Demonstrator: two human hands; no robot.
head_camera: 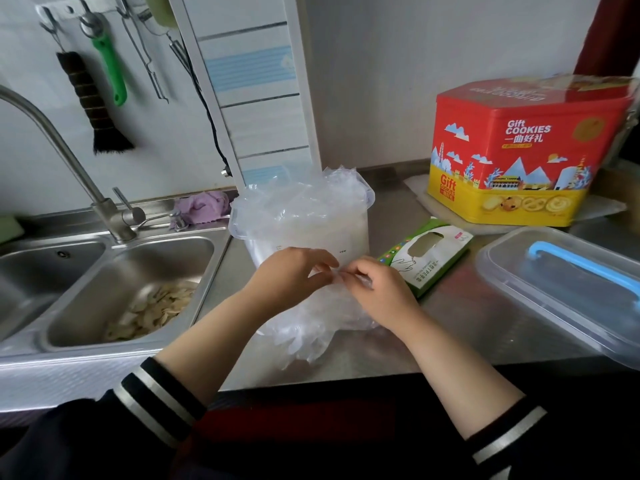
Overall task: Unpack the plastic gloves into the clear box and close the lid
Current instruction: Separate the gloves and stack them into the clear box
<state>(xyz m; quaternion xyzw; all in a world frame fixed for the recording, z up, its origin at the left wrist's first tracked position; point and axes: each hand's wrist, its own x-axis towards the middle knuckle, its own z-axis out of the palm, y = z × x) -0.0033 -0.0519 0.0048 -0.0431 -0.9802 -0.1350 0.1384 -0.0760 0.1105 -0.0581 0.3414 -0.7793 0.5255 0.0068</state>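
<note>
Two hands, gloves fingers nearward

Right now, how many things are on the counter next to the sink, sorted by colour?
Clear: 3, the box stuffed with gloves, the lid with a blue handle, and the bunch of gloves both hands are pinching
Green: 1, the glove packet
Red and yellow: 1, the cookie tin
Total: 5
</note>
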